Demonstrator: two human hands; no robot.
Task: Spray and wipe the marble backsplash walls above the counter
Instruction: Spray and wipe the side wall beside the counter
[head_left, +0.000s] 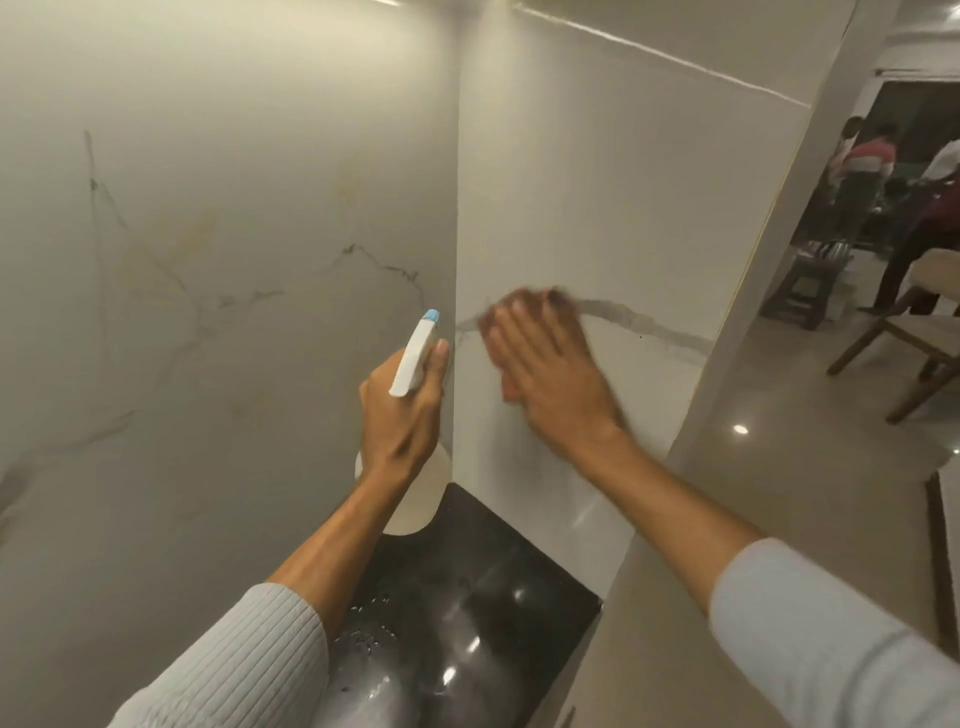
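Observation:
My left hand (402, 410) grips a white spray bottle (415, 358) with a light blue nozzle that points up at the inner corner of the marble backsplash. Its translucent body shows below my wrist. My right hand (545, 364) is flat against the right marble wall (623, 208), fingers spread and blurred by motion. A dark edge shows past the fingertips; I cannot tell whether a cloth lies under the palm. The left marble wall (208, 234) carries thin grey veins.
A glossy black counter (493, 597) lies below the corner, with water drops near my left sleeve. A beige wall edge (753, 312) ends the alcove on the right. Beyond it stand a wooden chair (914, 322), a dark stool (810, 280) and several people.

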